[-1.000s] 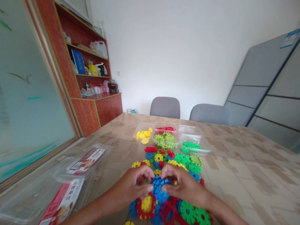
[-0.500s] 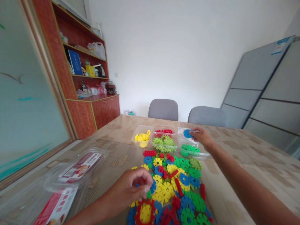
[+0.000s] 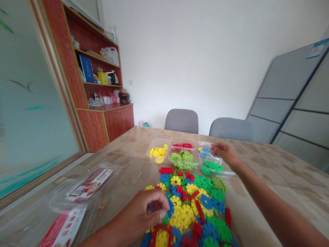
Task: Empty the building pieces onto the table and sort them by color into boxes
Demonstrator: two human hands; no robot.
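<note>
Far left: clear lids (image 3: 88,185) lie on the desk (image 3: 133,164), off the tubs. Left hand (image 3: 147,209): at the left edge of the mixed pile (image 3: 185,212), fingers curled, thumb near the forefinger; blue shows between them — held or merely behind, cannot tell. Clear tubs (image 3: 151,146) stand beyond the pile: yellow pieces (image 3: 158,151) in the first; lime pieces (image 3: 182,157) next, red pieces (image 3: 182,145) behind them; then green pieces (image 3: 212,167), with blue pieces (image 3: 206,150) and a spot of yellow (image 3: 200,150) behind. Right hand (image 3: 223,151): beside the blue pieces, fingers loosely bent, nothing seen in its grip. Sorting by colour judged under way, well short of complete — the pile is large, its colours intermixed.
</note>
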